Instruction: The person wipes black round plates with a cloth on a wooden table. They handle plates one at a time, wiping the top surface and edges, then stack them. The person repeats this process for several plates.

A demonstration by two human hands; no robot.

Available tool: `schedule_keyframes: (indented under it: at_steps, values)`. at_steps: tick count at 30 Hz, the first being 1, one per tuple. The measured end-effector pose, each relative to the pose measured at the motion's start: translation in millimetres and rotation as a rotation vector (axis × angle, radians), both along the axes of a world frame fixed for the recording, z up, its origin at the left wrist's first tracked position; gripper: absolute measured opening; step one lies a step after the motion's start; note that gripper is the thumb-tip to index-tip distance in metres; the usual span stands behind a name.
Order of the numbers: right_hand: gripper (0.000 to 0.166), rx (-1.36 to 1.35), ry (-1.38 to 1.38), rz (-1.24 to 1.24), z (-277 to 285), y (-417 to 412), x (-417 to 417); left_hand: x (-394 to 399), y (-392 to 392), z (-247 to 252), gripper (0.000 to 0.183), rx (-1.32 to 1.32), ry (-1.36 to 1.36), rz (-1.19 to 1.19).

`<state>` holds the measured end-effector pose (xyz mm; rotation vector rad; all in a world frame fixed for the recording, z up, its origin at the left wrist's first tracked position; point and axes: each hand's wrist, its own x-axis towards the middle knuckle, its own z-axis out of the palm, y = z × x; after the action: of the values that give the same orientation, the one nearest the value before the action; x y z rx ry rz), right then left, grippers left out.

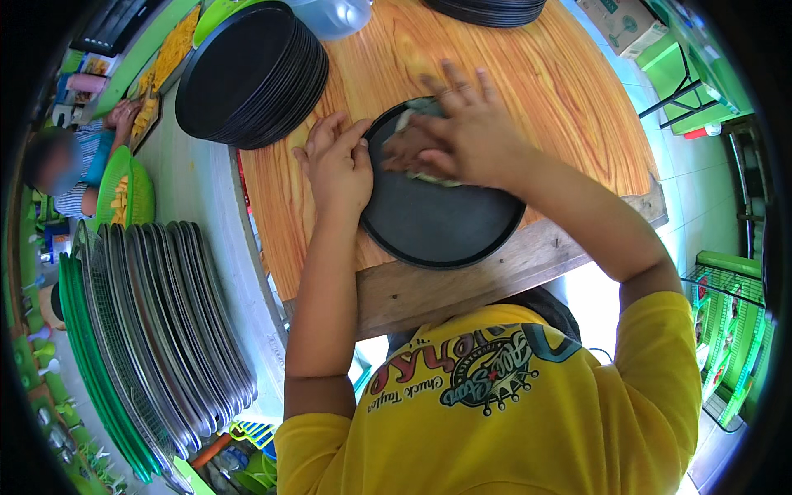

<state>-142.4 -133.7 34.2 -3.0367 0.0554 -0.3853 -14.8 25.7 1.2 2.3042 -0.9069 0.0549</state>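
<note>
A round black pan (pixel 451 223) lies flat on the wood-grain table, close to its front edge. My left hand (pixel 339 164) is at the pan's left rim, its thumb and fingertips against the edge. Over the pan's upper part, my right hand (pixel 470 130) is blurred, with its fingers spread over a crumpled greenish cloth (pixel 427 106). The cloth lies between that hand and the pan's surface and is partly hidden by the hand.
Tall stack of round black pans (pixel 247 74) at the table's upper left; more black pans (pixel 495 9) at the far edge. Metal trays (pixel 167 322) stand on edge at left, near a green basket (pixel 139 185) with yellow pieces. Another person (pixel 93 161) is at far left.
</note>
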Motion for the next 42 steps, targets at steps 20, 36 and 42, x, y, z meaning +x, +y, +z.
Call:
schedule_keyframes:
  at_steps: [20, 36, 42]
  values:
    - [0.038, -0.078, -0.031, 0.076, -4, -21, 5, 0, 1, -2, 0.025, 0.047, -0.059, 0.006]
    - [0.029, 0.056, -0.178, 0.256, -16, -2, 24, 7, 0, -7, 0.026, 0.047, -0.050, -0.043]
    - [0.025, 0.004, -0.002, 0.155, 7, -16, -54, 0, -1, -2, 0.024, 0.020, -0.037, 0.010]
